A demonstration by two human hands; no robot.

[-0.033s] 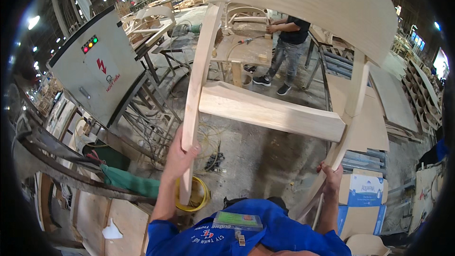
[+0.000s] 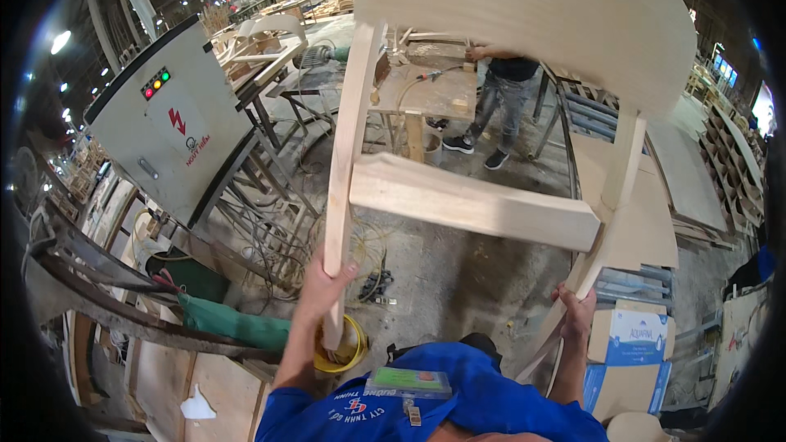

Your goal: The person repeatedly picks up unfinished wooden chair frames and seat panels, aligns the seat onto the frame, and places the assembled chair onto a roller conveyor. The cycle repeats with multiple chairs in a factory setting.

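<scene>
Between my two hands I hold up a bare pale wooden chair back frame. Its broad curved backrest panel [image 2: 524,12] fills the top of the view. A thick cross rail [image 2: 475,205] joins the two legs lower down. My left hand [image 2: 327,282] is closed round the lower part of the left leg [image 2: 350,139]. Lower on the other side, my right hand [image 2: 575,311] grips the right leg [image 2: 618,168], whose lower end runs down beside my body. The frame is held clear of the floor.
A grey electrical cabinet [image 2: 176,119] stands at left. Ahead, a co-worker [image 2: 501,102] stands by a wooden workbench [image 2: 434,90]. A yellow bucket [image 2: 352,348] sits near my left forearm; a flattened cardboard box [image 2: 634,344] and wooden sheets [image 2: 618,200] lie at right. Cables trail across the floor.
The backrest panel sits slightly lower in view and covers more of the co-worker. My hands keep their hold on both legs, a little lower in view. The surroundings have shifted slightly.
</scene>
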